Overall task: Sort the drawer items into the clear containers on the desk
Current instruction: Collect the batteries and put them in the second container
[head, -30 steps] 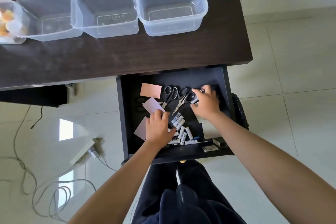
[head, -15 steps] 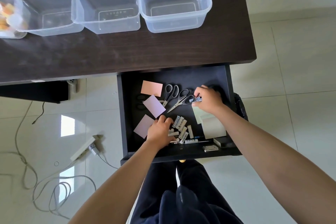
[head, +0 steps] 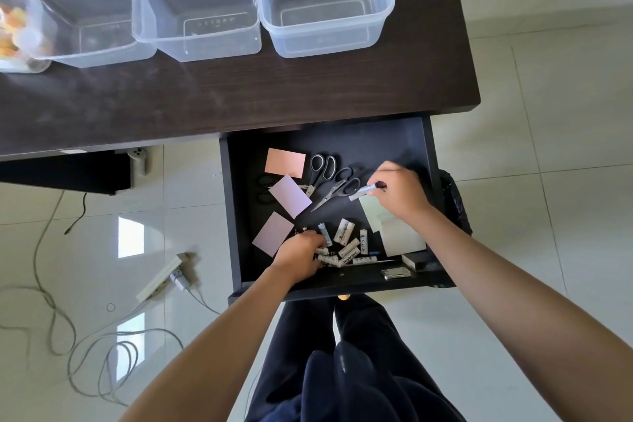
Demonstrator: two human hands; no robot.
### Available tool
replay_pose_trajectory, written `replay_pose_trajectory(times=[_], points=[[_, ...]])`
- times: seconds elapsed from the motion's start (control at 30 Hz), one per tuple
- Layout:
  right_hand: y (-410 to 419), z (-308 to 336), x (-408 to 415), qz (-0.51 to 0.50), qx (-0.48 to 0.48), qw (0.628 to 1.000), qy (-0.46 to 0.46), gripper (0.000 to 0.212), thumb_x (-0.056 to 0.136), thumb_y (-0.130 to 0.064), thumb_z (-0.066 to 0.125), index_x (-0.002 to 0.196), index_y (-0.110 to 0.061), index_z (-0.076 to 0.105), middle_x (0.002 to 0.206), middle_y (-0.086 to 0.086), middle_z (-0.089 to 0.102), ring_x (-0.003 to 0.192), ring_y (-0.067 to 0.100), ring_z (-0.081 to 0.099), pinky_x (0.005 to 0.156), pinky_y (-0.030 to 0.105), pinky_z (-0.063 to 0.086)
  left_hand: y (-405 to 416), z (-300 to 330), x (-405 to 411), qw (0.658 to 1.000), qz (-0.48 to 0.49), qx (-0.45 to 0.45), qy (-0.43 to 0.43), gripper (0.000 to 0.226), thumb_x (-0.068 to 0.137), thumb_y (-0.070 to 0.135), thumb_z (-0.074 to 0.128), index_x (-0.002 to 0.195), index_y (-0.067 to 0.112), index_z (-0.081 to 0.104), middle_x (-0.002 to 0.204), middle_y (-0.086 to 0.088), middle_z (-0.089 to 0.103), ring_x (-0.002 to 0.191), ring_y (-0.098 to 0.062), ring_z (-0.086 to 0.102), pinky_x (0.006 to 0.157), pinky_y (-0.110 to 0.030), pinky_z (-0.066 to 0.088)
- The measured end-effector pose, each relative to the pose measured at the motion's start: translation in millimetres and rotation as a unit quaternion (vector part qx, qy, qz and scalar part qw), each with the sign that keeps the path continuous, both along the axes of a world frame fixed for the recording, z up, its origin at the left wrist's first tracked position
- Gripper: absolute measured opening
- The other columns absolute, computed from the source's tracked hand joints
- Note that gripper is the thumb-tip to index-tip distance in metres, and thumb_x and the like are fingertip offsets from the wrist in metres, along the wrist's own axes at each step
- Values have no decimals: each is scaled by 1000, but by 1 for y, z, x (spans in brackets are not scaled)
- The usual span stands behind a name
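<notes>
The open black drawer (head: pixel 394 137) holds several white batteries (head: pixel 346 247), two pairs of scissors (head: pixel 322 171), pink and peach note pads (head: pixel 289 195) and pale pads at the right. My left hand (head: pixel 299 250) reaches into the left end of the battery pile with its fingers curled over some of them. My right hand (head: pixel 399 193) pinches one white battery (head: pixel 363 191) just right of the scissors. Three clear containers (head: pixel 325 0) stand in a row on the dark desk (head: pixel 205 99); a fourth (head: pixel 17 31) at the far left holds orange and white items.
A stapler-like metal piece (head: pixel 395 273) and a small box lie at the drawer's front right. Cables and a power strip (head: pixel 161 279) lie on the tiled floor to the left. My dark-trousered legs are below the drawer.
My left hand slid down from the pink pads into the battery pile. My right hand drew back right from the scissors with a battery pinched in its fingers.
</notes>
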State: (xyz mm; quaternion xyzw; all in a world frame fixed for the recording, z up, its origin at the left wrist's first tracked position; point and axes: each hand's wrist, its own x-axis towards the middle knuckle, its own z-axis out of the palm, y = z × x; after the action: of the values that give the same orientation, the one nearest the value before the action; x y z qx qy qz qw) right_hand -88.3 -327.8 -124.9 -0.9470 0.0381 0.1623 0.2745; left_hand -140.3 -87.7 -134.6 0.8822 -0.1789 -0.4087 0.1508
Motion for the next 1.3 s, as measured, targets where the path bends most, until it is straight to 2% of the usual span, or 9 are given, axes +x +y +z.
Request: replay_pose_trajectory(times=[0.13,0.3,0.53,0.63,0.8,0.93,1.03,1.13,1.3], points=[[0,2,3,41,-15,999,18,9,79,-15,73,88,-15,75,102,0,70,98,29,55,86,35,35,0,1,-1,1000,23,-3,-11,34,81,21,67,115,18,62,118,-2,58,110,-22,54,81,-32,47],[4,0,5,61,-22,998,12,8,79,-13,71,87,-14,73,86,5,71,90,29,57,78,35,38,1,3,-1,999,-18,7,-32,27,86,27,62,112,20,64,115,-2,59,113,-23,51,76,-34,47],[7,9,1,85,-13,996,-21,10,79,-9,65,79,-13,73,84,2,69,81,27,61,79,37,39,-1,5,1,995,-89,23,-38,38,87,26,62,123,18,54,127,-2,52,120,-24,49,90,-38,50],[5,21,-8,85,41,995,-7,9,76,-4,67,79,-8,75,82,6,69,71,27,63,64,39,49,-4,5,3,994,-100,33,-28,39,85,24,60,122,14,53,125,-6,54,117,-26,51,90,-38,50],[18,26,-30,112,84,986,92,10,76,-8,72,84,-13,76,79,0,67,71,13,56,60,18,40,-7,9,4,991,-125,49,-20,39,84,19,57,122,10,52,129,-8,52,122,-27,47,94,-39,48],[32,13,-34,157,24,978,138,21,78,-7,63,95,-17,71,83,-6,55,84,20,57,63,23,40,-7,13,3,992,-121,37,-25,31,82,15,56,113,12,57,122,-5,56,118,-26,50,89,-38,48],[38,12,-35,202,11,970,136,44,76,-6,63,118,-18,61,118,-2,52,107,20,52,81,39,50,-7,14,1,995,-88,33,-23,27,80,12,55,106,14,59,114,-5,61,112,-26,54,82,-35,49],[42,12,-35,299,-20,944,139,65,74,-4,63,136,-17,48,137,0,41,123,20,40,90,41,48,-5,14,0,998,-53,22,-12,33,80,18,59,113,20,59,114,-2,62,110,-23,54,75,-31,45],[49,11,-37,407,-125,896,123,55,69,-3,65,121,-12,49,120,5,40,105,27,46,66,37,43,-4,14,3,999,-41,20,29,43,81,31,64,122,18,58,120,-3,61,116,-25,52,90,-35,49]])
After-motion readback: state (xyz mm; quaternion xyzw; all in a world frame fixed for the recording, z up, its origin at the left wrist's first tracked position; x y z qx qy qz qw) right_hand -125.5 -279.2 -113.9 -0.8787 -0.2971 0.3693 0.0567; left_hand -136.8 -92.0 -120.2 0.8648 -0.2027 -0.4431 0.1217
